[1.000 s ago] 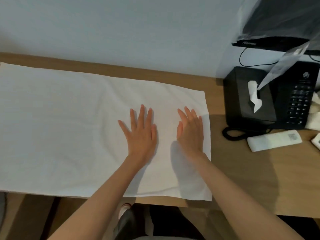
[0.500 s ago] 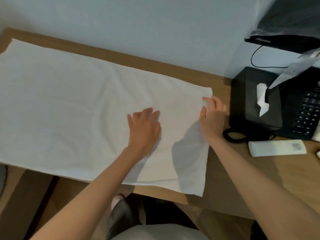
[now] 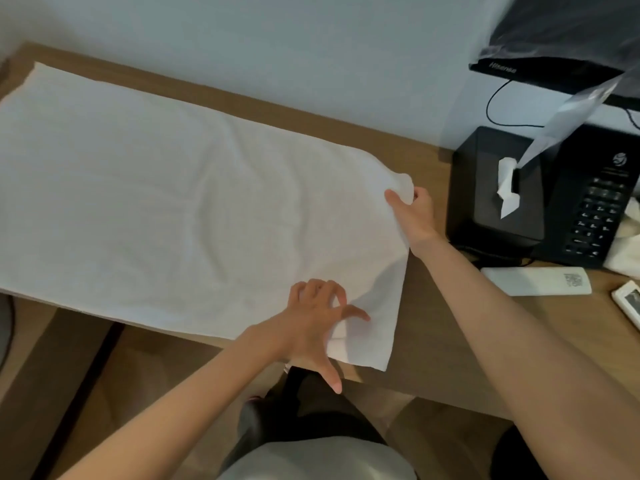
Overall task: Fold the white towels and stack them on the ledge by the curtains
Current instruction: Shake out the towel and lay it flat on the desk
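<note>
A large white towel (image 3: 166, 209) lies spread over the wooden desk (image 3: 446, 327), reaching from the far left to right of the middle. My right hand (image 3: 414, 216) pinches the towel's far right corner, which is lifted slightly off the desk. My left hand (image 3: 317, 327) sits on the near right part of the towel, close to the desk's front edge. Its fingers are curled into the cloth and bunch it, and its thumb sticks out over the desk edge.
A black tissue box (image 3: 498, 188) and a black telephone (image 3: 595, 202) stand at the right by the wall. A white remote (image 3: 536, 280) lies in front of them, another white device (image 3: 628, 301) at the right edge. A monitor (image 3: 561, 39) hangs above.
Both hands left the flat middle of the towel. The right hand went to the far right corner and pinched it up; the left hand slid toward the near edge and gathered cloth.
</note>
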`<state>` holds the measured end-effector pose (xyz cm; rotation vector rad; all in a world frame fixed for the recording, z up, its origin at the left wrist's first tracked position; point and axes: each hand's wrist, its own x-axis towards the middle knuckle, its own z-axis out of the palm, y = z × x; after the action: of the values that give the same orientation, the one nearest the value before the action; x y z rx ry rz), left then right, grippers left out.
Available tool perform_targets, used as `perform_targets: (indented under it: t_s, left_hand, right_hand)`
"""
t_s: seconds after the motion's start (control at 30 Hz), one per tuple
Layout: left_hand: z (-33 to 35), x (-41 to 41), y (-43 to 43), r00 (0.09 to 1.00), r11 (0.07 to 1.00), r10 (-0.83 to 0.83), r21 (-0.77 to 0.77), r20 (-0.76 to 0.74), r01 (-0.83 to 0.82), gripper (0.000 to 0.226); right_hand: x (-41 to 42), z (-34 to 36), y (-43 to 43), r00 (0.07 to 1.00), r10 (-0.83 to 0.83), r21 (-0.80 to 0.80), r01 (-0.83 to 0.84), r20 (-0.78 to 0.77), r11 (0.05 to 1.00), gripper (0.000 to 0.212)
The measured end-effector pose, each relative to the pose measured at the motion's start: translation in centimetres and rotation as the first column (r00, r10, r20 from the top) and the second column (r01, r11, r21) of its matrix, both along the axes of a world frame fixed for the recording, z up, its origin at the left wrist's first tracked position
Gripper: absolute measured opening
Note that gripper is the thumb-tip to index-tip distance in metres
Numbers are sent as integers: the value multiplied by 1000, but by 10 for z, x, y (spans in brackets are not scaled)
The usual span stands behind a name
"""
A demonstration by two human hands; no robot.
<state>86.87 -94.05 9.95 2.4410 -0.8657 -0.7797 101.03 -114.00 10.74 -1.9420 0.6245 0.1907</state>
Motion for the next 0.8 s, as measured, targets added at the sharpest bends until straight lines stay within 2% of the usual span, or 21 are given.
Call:
perform_targets:
  t_s: [0.07, 0.13, 0.17, 0.2, 0.27, 0.3, 0.33, 0.43, 0.5, 0.6, 0.7, 0.8]
  left_hand:
    - [-4, -12, 1, 993, 1000, -4, 7, 119, 3, 82]
    - [-4, -21, 2, 978, 994, 95, -67, 185, -84, 53]
    - [-2, -24, 3, 971, 973, 191, -156, 145, -168, 39]
    - [3, -25, 4, 955, 927, 293, -258, 43, -273, 30]
    - [15, -27, 10, 860, 768, 445, -388, -250, -510, 30]
    - [21, -28, 16, 795, 685, 488, -407, -359, -604, 29]
    - [27, -31, 23, 743, 613, 532, -421, -406, -669, 26]
    - [43, -43, 53, 635, 449, 668, -470, -389, -760, 23]
    - [54, -53, 75, 530, 313, 719, -470, -450, -825, 26]
    - [71, -71, 110, 361, 96, 708, -423, -607, -901, 35]
    - [86, -88, 144, 258, -41, 695, -396, -671, -917, 39]
    - [99, -98, 178, 162, -205, 639, -369, -752, -906, 33]
  right_hand:
    - [-2, 7, 2, 1000, 9, 112, -10, 16, 994, 27]
    - [-5, 16, 7, 999, 22, 173, -29, 45, 985, 13]
    - [-6, 22, 10, 998, 24, 175, -34, 63, 984, 11]
    - [-7, 28, 12, 996, 24, 166, -38, 82, 985, 10]
    - [-13, 39, 19, 993, 40, 126, -54, 111, 991, 18]
    - [-17, 45, 23, 991, 51, 101, -64, 123, 993, 27]
    - [-20, 51, 27, 990, 52, 77, -63, 134, 995, 34]
    - [-34, 72, 45, 987, 16, 42, -23, 158, 999, 31]
    - [-43, 87, 59, 983, 21, 19, -25, 183, 1000, 30]
    - [-54, 106, 83, 970, 14, 39, -25, 241, 999, 33]
    - [-62, 123, 112, 961, -8, 92, -18, 276, 996, 29]
    - [-63, 136, 144, 954, -32, 191, -27, 297, 981, 18]
